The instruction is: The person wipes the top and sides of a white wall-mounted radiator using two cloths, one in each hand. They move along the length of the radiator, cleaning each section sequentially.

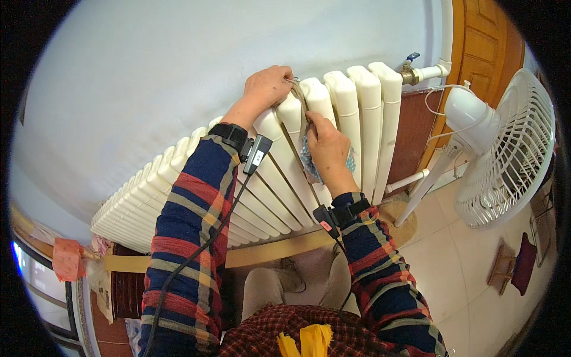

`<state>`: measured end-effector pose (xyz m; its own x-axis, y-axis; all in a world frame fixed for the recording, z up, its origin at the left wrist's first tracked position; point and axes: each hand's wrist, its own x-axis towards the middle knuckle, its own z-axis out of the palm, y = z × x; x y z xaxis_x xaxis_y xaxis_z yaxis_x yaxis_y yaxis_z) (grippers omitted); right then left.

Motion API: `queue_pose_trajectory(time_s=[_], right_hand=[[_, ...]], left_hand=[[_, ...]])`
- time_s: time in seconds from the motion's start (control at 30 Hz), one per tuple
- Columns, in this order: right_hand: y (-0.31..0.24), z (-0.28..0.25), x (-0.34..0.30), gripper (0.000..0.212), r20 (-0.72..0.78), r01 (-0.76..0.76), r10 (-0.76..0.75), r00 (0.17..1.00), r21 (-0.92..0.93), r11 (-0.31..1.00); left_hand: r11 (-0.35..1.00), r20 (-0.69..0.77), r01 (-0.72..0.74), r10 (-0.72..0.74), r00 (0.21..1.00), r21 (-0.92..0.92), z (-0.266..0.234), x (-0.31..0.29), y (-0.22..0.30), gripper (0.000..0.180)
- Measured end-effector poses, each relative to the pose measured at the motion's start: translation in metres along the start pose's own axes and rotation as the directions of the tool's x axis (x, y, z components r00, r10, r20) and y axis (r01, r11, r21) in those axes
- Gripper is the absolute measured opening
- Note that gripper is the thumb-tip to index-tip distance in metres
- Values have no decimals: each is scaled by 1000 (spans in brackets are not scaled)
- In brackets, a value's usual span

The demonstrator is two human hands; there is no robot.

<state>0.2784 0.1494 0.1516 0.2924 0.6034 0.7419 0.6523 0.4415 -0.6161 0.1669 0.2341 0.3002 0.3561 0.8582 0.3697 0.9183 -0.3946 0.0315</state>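
A white column radiator runs along the wall in front of me. A greyish strip of cloth passes over the top of the gap between two columns. My left hand reaches over the top edge, its fingers closed at the upper end of the strip; some fingertips are hidden behind the radiator. Lower down, in front of the columns, my right hand is closed around the cloth. A bunched blue-grey patterned part hangs out beside and below this hand.
At the right stands a white pedestal fan, near a wooden door. A blue-handled valve joins the radiator to a white pipe. A tan board lies below the radiator. A small stool stands on the tiles.
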Motion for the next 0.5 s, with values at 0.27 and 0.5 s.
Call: queue_pose_trajectory(time_s=[0.27, 0.5], right_hand=[[14, -4, -33, 27, 71, -86, 83, 994, 35, 996], [0, -32, -48, 28, 164, -220, 200, 966, 115, 969]], left_hand=[[984, 128, 7, 16, 992, -178, -17, -19, 15, 22], [995, 137, -74, 84, 987, -73, -10, -22, 17, 21]])
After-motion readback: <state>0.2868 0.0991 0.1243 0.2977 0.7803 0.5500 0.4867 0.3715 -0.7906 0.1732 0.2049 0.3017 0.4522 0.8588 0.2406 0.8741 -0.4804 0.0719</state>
